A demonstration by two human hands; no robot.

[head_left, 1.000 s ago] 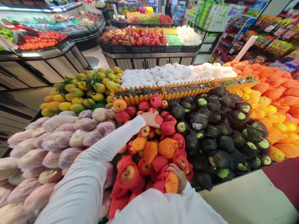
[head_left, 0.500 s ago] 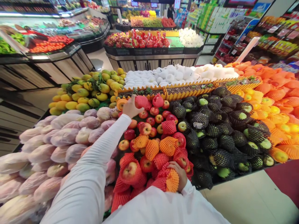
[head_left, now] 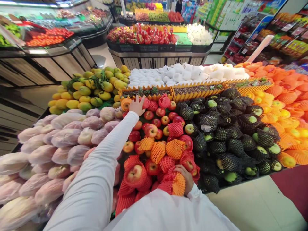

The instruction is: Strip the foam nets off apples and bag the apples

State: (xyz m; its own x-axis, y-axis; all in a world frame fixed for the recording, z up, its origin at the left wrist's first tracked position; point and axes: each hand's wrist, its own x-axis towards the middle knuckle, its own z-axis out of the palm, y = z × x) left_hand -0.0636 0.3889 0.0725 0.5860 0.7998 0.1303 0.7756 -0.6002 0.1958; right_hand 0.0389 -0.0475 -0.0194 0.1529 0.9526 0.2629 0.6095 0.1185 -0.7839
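Observation:
My left hand (head_left: pixel 138 106) reaches to the far end of the apple pile, its fingers stretched out and apart. It lies against a red foam-netted apple (head_left: pixel 145 103), which it partly covers. Close to my body, my right hand (head_left: pixel 185 177) curls round red and orange foam fruit nets (head_left: pixel 178 184); whether an apple is inside them is hidden. Between the hands lie bare red apples (head_left: pixel 151 131) and apples in orange nets (head_left: pixel 158 153). A large apple in a red net (head_left: pixel 135 173) sits left of my right hand.
Wrapped pale pink fruits (head_left: pixel 57 154) lie left, with yellow-green mangoes (head_left: pixel 84 89) behind. Black-netted fruits (head_left: pixel 231 134) fill the right side, then orange-netted fruits (head_left: pixel 288 128). A low yellow planter fence (head_left: pixel 197 95) edges the back, before white-netted fruits (head_left: pixel 183 75).
My left hand has loosened from the red netted apple, and its fingers have straightened and spread. My right hand stays on the nets. The view has shifted slightly.

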